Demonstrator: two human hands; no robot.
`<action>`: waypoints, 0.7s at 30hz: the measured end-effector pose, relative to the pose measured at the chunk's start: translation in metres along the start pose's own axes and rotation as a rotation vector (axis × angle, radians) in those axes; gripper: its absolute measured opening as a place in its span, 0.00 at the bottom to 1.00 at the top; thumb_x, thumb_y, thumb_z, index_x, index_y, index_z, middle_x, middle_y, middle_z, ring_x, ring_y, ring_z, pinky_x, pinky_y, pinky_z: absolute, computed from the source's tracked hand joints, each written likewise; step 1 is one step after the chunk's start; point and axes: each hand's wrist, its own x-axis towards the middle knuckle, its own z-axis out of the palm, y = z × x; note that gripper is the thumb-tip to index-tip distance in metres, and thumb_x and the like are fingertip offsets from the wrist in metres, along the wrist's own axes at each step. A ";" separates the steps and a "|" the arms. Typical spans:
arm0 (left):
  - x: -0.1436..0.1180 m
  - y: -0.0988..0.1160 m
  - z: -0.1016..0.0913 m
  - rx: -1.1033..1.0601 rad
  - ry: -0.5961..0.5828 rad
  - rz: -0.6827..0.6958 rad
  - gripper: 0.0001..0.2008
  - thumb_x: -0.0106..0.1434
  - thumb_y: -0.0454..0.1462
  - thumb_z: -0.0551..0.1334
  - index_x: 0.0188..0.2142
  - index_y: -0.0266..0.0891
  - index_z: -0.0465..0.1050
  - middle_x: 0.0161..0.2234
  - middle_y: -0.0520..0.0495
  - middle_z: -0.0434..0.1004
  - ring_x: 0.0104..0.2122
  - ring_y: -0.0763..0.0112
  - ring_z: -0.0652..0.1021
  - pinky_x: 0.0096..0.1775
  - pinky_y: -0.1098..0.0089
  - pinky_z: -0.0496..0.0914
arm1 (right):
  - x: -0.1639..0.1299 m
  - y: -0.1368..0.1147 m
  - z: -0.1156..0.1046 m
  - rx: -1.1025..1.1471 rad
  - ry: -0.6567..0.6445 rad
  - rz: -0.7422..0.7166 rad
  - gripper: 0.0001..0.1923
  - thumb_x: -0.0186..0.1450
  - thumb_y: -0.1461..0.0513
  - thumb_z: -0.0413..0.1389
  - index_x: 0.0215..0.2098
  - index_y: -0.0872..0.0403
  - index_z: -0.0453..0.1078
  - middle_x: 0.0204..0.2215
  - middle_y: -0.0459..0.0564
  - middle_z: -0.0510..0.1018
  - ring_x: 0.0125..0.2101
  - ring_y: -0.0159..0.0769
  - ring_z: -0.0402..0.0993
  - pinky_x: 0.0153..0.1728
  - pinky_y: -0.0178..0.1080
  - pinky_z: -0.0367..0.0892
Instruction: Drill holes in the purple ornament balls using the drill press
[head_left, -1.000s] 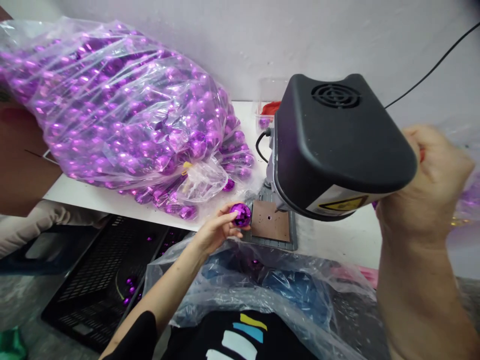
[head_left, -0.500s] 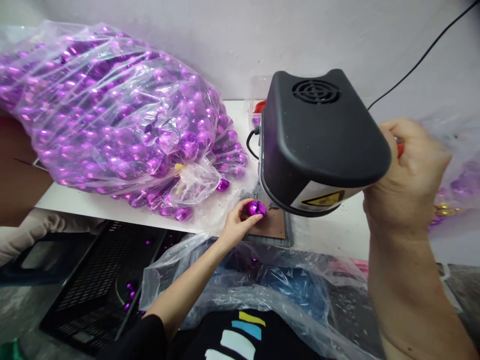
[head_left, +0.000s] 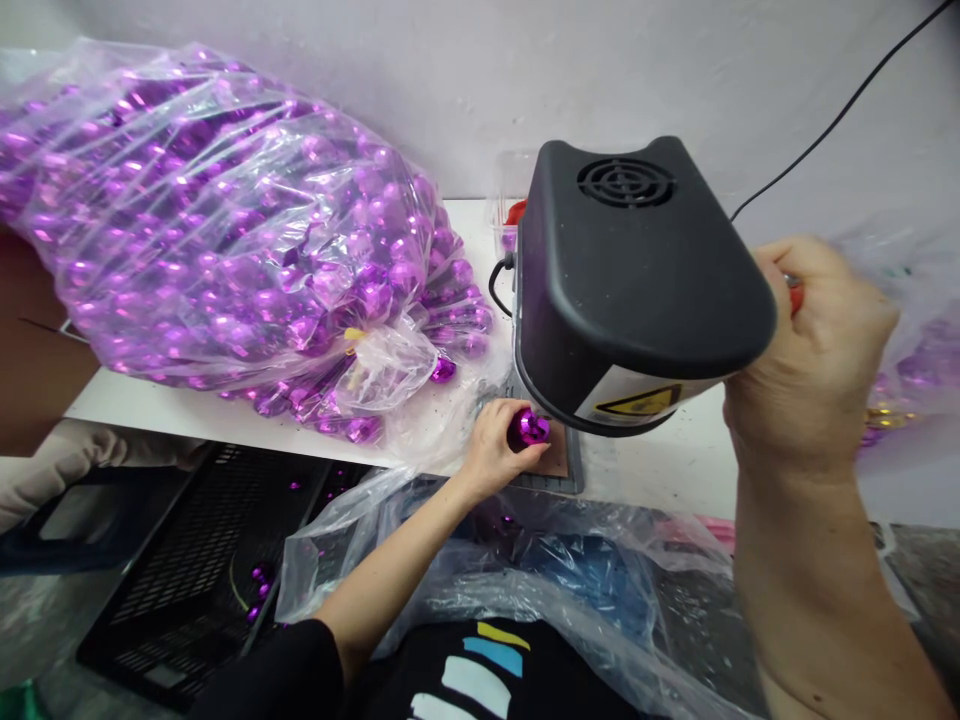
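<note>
Wearing a black shirt [head_left: 397,685], just behind clear plastic sheeting [head_left: 330,540] spread along the near edge of the worktop [head_left: 697,458]. Gripping a shiny purple ball [head_left: 534,427] between thumb and fingers of the left hand [head_left: 495,450], over a brown plate [head_left: 559,460]; cannot tell whether touching it. With the right hand [head_left: 817,360], closed around a mostly hidden red part [head_left: 796,297] at the right of a black machine [head_left: 645,270]. Farther back at left, a large clear bag [head_left: 397,362] full of similar balls. Behind everything, a pale wall [head_left: 600,60], crossed by a dark cable [head_left: 832,140].
</note>
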 end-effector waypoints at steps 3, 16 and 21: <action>0.000 -0.005 0.006 -0.042 0.009 -0.029 0.22 0.57 0.40 0.73 0.51 0.41 0.74 0.49 0.41 0.79 0.50 0.52 0.78 0.53 0.51 0.72 | 0.000 0.000 -0.001 0.003 -0.005 0.000 0.32 0.64 0.38 0.55 0.29 0.61 0.68 0.20 0.41 0.59 0.23 0.14 0.52 0.23 0.24 0.47; -0.002 -0.006 0.007 -0.213 -0.025 -0.127 0.23 0.53 0.41 0.75 0.48 0.42 0.76 0.49 0.41 0.81 0.54 0.50 0.77 0.58 0.46 0.72 | -0.011 0.000 -0.005 -0.086 0.033 -0.112 0.22 0.70 0.49 0.53 0.31 0.59 0.71 0.21 0.41 0.62 0.24 0.16 0.54 0.25 0.27 0.49; -0.006 -0.007 0.010 -0.205 0.011 -0.126 0.23 0.54 0.43 0.75 0.47 0.43 0.75 0.48 0.41 0.80 0.54 0.50 0.77 0.59 0.44 0.71 | -0.046 0.001 -0.017 -0.228 0.103 -0.254 0.15 0.70 0.53 0.54 0.33 0.56 0.73 0.27 0.43 0.74 0.26 0.19 0.65 0.27 0.29 0.59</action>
